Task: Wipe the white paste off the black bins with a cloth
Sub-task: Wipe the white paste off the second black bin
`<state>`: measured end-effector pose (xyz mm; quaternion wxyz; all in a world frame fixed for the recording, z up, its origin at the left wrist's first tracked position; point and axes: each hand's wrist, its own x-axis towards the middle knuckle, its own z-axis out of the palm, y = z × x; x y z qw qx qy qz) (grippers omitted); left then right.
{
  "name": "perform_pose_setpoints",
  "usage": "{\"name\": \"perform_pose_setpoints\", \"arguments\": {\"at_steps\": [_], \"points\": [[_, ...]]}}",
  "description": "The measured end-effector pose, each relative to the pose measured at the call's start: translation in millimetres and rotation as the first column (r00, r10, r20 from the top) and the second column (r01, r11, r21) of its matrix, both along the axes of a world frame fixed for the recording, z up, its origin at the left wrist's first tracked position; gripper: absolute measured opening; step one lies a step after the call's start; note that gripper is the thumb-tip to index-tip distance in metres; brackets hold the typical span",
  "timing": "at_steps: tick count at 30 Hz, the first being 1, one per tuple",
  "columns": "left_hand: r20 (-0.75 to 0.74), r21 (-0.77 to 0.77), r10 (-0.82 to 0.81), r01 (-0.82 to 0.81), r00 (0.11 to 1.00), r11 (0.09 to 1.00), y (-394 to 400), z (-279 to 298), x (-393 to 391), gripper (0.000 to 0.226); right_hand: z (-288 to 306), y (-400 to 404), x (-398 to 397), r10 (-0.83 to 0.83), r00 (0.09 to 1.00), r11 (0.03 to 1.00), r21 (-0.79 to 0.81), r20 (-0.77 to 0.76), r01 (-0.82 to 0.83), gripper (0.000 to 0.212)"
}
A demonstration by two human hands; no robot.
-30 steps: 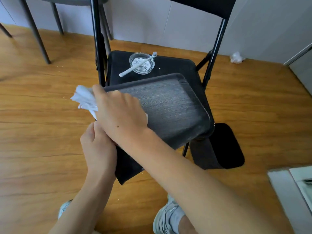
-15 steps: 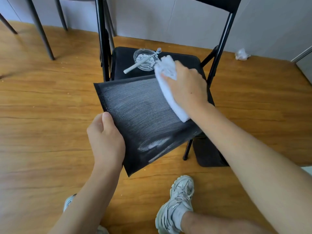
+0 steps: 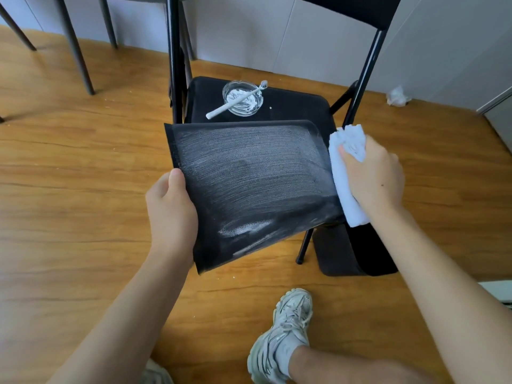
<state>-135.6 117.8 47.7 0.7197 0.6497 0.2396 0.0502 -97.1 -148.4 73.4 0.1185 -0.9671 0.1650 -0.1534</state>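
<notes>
- Left hand grips the black bin at its near-left edge, thumb on top, fingers curled under out of sight; holds it tilted over the chair seat so the flat side faces up toward the camera for wiping.
- Right hand clenches a folded white cloth, fingers wrapped round the wad; cloth sits at the bin's right edge, touching it or just beside, can't tell which.
- Bin face is hazy with thin white paste streaks running side to side; a thicker white smear remains near the lower edge, so the job looks partway done, judging by the residue.
- Likely step: end of a sideways stroke, next pass probably needs to hit the lower smear.
- Glass dish with white paste rests on the chair seat behind the bin, a white toothbrush laid across it; well apart from the hands.
- A second dark bin-like piece lies on the wooden floor under the chair; can't tell if wiped.
- Crumpled white wad on floor by the wall.
- Sneaker at bottom.
</notes>
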Motion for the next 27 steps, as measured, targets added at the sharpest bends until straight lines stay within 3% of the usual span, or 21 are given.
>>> {"name": "perform_pose_setpoints", "arguments": {"at_steps": [3,8,11,15,17,20,23,27], "points": [[-0.054,-0.084,-0.023,0.018,0.998,0.996,4.3,2.8,-0.8,0.032,6.0,21.0,-5.9,-0.01,1.0,0.998,-0.069,-0.013,0.009,0.011],[-0.206,-0.213,-0.06,0.015,0.977,0.977,2.7,12.1,-4.7,0.041,7.6,90.6,-35.5,0.11,0.994,0.993,-0.033,0.024,-0.11,0.018],[-0.234,-0.301,-0.068,-0.006,0.97,0.954,3.1,9.1,-7.5,0.039,3.1,155.0,-50.3,0.268,0.96,0.963,-0.022,0.08,-0.267,0.014],[-0.23,-0.402,-0.117,0.015,0.966,0.915,10.6,-0.9,-5.0,0.039,-4.2,209.9,-52.9,0.296,0.95,0.955,-0.053,0.102,-0.292,0.024],[-0.227,-0.364,-0.13,0.04,0.965,0.93,9.2,-1.5,-5.0,0.047,-7.5,208.2,-54.2,0.319,0.935,0.947,-0.015,0.155,-0.32,0.02],[-0.196,-0.218,-0.045,0.001,0.98,0.976,9.9,-0.9,-3.4,0.037,-8.8,186.6,-53.6,0.355,0.916,0.935,-0.054,0.188,-0.352,0.01],[-0.181,-0.196,-0.032,-0.005,0.983,0.981,11.2,-3.0,-0.7,0.03,-6.8,136.0,-37.7,0.236,0.97,0.969,-0.086,0.065,-0.23,0.013],[-0.16,-0.19,-0.04,0.009,0.986,0.982,6.3,0.9,-1.9,0.036,-11.3,41.8,-30.6,-0.049,0.99,0.995,-0.082,0.133,0.06,0.012]]}}
